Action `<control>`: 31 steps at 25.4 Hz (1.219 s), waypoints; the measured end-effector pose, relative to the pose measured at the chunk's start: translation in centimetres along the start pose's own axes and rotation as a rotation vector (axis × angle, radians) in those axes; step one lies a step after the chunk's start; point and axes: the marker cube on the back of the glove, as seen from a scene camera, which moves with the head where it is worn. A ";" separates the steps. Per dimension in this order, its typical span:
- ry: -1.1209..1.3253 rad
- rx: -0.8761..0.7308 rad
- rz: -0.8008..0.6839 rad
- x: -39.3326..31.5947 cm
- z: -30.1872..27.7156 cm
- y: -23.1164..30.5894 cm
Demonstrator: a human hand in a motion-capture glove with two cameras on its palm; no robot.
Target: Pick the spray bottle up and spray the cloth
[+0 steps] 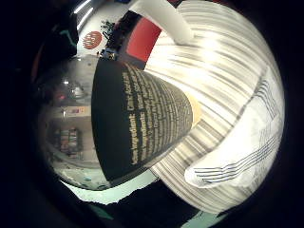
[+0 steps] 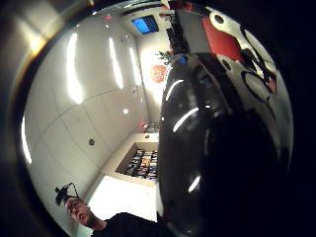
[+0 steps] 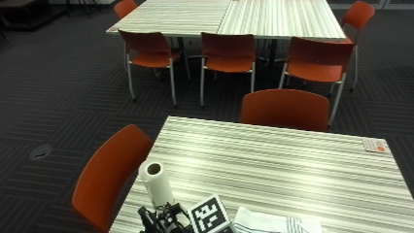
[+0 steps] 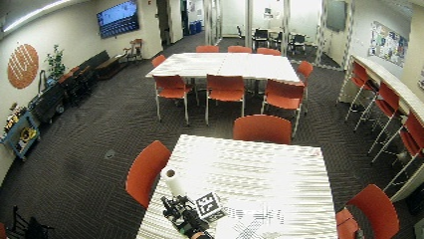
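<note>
Spray bottle close against the right hand, long axis running out from the palm, cloth just beyond on the table; finger state impossible to tell.

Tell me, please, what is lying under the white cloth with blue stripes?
The cloth lies flat on the striped table, near its front edge beside the paper towel roll. Whether anything is beneath it cannot be seen; the cloth covers that spot.
</note>
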 end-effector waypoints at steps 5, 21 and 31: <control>-0.042 0.035 0.021 1.9 -0.9 0.4; 0.023 -0.017 0.133 5.0 0.1 2.9; 0.040 -0.100 0.162 5.8 0.7 3.1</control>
